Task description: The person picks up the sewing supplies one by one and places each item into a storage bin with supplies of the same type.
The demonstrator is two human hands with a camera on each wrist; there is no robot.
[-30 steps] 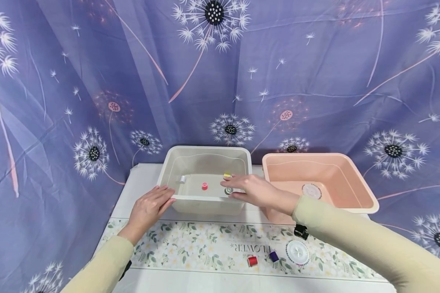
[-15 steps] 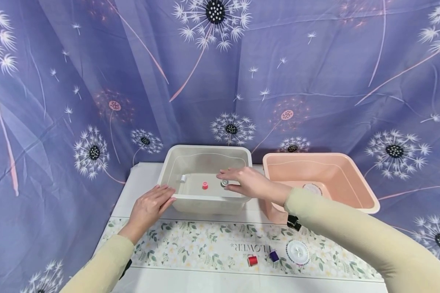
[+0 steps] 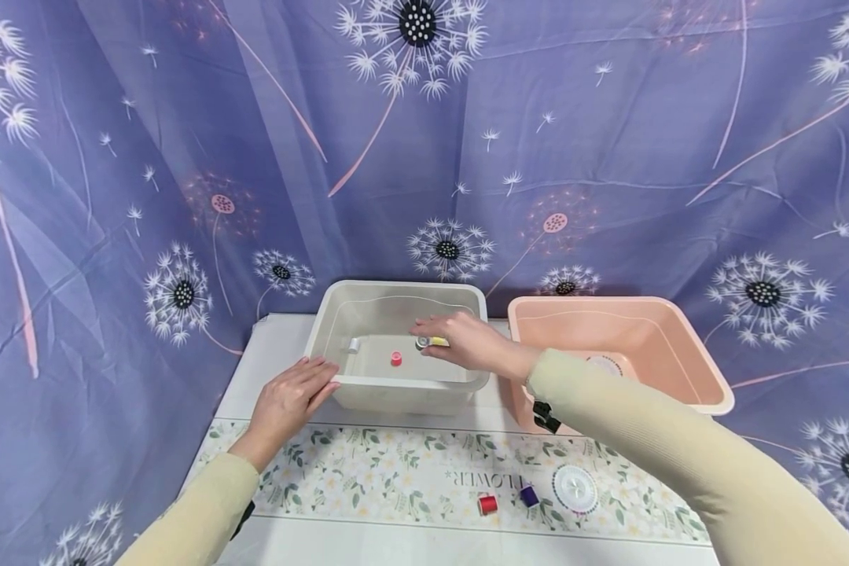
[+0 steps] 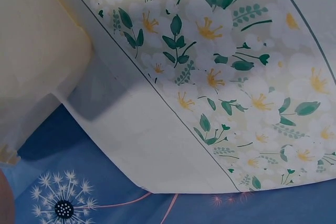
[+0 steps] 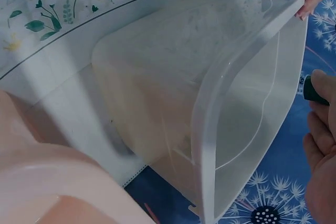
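Spools (image 3: 396,359) dot the grey bin (image 3: 403,384) the left hand (image 3: 286,397) grips, right hand (image 3: 469,339) pinching green spool (image 5: 311,92).

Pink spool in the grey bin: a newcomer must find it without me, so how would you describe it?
Of the two bins, take the grey bin, left of the peach bin. On its floor, near the middle, sits a small pink spool. Its colour sets it apart from the white spool on its left and the yellow spool on its right.
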